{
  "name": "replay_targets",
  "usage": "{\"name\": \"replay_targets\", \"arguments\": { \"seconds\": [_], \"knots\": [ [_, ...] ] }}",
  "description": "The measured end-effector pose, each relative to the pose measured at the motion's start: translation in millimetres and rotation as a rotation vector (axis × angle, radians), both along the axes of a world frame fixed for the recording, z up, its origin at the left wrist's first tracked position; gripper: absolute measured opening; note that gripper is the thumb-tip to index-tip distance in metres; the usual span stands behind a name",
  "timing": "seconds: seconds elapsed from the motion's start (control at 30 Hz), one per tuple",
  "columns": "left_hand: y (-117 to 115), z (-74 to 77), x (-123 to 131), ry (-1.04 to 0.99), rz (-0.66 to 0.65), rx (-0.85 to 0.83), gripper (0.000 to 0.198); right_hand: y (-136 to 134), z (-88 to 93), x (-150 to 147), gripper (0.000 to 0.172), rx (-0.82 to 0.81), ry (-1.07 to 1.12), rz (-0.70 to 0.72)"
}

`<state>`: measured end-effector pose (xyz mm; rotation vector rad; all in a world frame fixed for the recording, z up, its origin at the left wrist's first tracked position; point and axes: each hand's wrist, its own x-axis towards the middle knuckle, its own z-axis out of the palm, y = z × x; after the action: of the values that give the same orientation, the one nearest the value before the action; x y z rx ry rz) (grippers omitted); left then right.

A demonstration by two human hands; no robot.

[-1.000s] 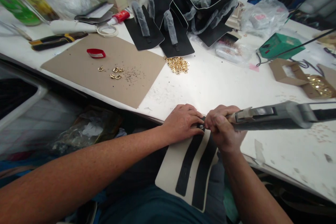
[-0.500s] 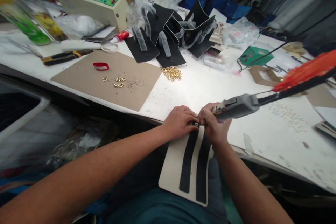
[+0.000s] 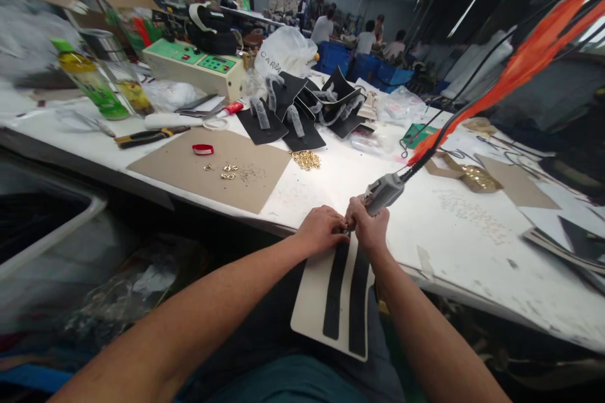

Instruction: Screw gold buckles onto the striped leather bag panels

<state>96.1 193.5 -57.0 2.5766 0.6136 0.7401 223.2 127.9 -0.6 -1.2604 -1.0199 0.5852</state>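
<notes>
My left hand (image 3: 321, 230) and my right hand (image 3: 369, 227) meet at the table's front edge, over the top end of a cream sole piece (image 3: 312, 289) that bears two black straps (image 3: 336, 286) and lies across my lap. My right hand is closed round a grey hand tool (image 3: 384, 192), whose black cable and orange sleeve (image 3: 515, 63) rise to the upper right. My left hand pinches something small and dark at the strap ends; I cannot make it out.
A brown cardboard sheet (image 3: 265, 179) carries a red ring (image 3: 203, 149) and a few gold buckles (image 3: 229, 171). A pile of gold buckles (image 3: 307, 160), black sole pieces (image 3: 283, 119), pliers (image 3: 146, 136), bottles (image 3: 89, 82), a control box (image 3: 198, 69) and people lie farther back.
The view has tilted up, so the hands look smaller and the workshop behind shows. The tool's cable has swung upward. Both hands stay at the strap ends.
</notes>
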Motion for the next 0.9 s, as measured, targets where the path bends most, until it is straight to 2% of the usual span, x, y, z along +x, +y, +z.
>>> {"name": "replay_targets", "arguments": {
  "seconds": [0.47,0.7,0.8,0.9],
  "knots": [
    [-3.1,-1.5,1.0,0.000,0.013,-0.061,0.023,-1.8,-5.1,-2.4,0.039,0.072,0.023,-0.048],
    [-2.2,-3.3,1.2,-0.022,0.001,-0.080,0.022,-5.0,-9.3,-1.8,0.037,0.022,-0.037,-0.039],
    [-2.4,-4.8,1.7,-0.036,0.002,-0.086,0.023,-4.4,1.3,0.8,0.041,0.028,-0.044,-0.004],
    [-2.6,-6.5,2.3,-0.054,0.025,-0.095,0.028,-14.3,24.8,8.5,0.041,0.063,-0.059,-0.044]
  ]
}}
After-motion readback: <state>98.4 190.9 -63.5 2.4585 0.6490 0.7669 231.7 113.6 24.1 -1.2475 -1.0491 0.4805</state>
